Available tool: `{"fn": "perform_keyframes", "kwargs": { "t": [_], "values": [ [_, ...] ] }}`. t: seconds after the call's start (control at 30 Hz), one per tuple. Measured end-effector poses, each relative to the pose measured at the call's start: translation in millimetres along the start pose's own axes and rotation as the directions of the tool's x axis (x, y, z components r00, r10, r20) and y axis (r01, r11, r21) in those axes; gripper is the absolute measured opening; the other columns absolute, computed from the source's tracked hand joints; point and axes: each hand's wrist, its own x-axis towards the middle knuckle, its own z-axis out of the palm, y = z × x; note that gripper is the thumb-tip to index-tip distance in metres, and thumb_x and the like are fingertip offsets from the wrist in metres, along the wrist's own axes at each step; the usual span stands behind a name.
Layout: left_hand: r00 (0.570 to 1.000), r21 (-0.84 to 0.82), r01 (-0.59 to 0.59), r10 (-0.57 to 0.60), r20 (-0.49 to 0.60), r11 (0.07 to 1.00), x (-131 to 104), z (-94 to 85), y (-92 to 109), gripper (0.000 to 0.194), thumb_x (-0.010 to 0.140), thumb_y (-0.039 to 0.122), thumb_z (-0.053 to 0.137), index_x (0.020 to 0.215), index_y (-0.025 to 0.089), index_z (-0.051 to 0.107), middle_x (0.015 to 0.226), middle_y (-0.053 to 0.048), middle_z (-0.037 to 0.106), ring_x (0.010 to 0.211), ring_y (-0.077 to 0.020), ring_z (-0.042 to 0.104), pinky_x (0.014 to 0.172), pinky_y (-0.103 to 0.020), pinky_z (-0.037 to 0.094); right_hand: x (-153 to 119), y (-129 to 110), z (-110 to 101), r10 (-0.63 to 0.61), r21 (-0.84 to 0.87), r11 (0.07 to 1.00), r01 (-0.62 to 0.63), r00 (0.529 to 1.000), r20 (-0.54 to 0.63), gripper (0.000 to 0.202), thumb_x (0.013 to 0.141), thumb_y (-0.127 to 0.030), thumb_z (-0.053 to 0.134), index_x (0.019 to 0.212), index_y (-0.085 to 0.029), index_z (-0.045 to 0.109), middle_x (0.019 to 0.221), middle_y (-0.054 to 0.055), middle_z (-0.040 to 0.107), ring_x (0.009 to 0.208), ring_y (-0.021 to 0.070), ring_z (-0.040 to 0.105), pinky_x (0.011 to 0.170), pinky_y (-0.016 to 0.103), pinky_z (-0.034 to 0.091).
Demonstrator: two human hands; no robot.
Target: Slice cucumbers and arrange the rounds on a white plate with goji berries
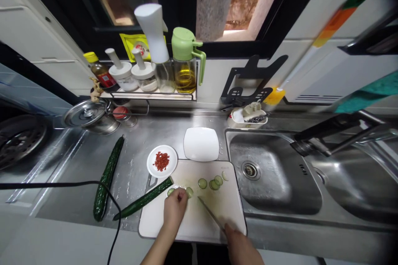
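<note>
My left hand (175, 208) rests on the white cutting board (211, 223) with its fingers curled closed. A cucumber slice (189, 192) shows at its fingertips and another pale green piece (171, 191) at its left side; what lies under the fingers is hidden. In my right hand (241, 243) is a knife (212, 214), its tip pointing up and left toward the slices. Several thin cucumber slices (214, 184) lie on the board's upper right. A cut length of cucumber (144, 199) lies across the board's left edge, and a whole cucumber (107, 180) lies farther left.
A white plate with red berries (162, 161) overlaps the board's upper left corner; a white rectangular dish (201, 144) stands behind. To the right is a steel sink (273, 174). A shelf holds an oil jug (185, 64) and seasonings. A black cable (77, 184) crosses the left side.
</note>
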Motion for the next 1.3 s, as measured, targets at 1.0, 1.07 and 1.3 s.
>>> {"fn": "perform_keyframes", "kwargs": {
  "t": [1.0, 1.07, 1.3],
  "values": [
    [0.970, 0.061, -0.213, 0.218, -0.103, 0.975, 4, -12.2, -13, 0.026, 0.084, 0.031, 0.047, 0.099, 0.019, 0.064, 0.086, -0.006, 0.066, 0.073, -0.0164, 0.061, 0.072, -0.028, 0.048, 5, 4, 7, 0.036, -0.004, 0.999, -0.035, 0.999, 0.027, 0.059, 0.080, 0.003, 0.019, 0.125, -0.014, 0.054, 0.105, 0.014, 0.068, 0.097, 0.0185, 0.064, 0.080, 0.027, 0.045],
    [0.956, 0.068, -0.292, 0.293, 0.008, 0.954, 16, -1.6, 5, 0.026, 0.082, 0.026, 0.049, 0.102, 0.019, 0.064, 0.095, -0.008, 0.065, 0.084, -0.0172, 0.061, 0.080, -0.029, 0.047, 4, 4, 8, 0.038, -0.009, 0.999, -0.037, 0.998, 0.043, 0.059, 0.081, 0.002, 0.019, 0.127, -0.014, 0.052, 0.107, 0.013, 0.067, 0.097, 0.0180, 0.064, 0.082, 0.027, 0.044],
    [0.954, 0.286, -0.207, 0.127, 0.273, 0.936, 45, 35.1, 54, 0.019, 0.077, 0.018, 0.054, 0.093, 0.018, 0.062, 0.100, -0.008, 0.058, 0.090, -0.0178, 0.057, 0.081, -0.027, 0.042, 2, 1, 10, 0.055, -0.021, 0.998, -0.055, 0.998, 0.015, 0.058, 0.082, 0.003, 0.021, 0.129, -0.013, 0.051, 0.110, 0.014, 0.067, 0.103, 0.0200, 0.062, 0.084, 0.028, 0.045]
  ]
}}
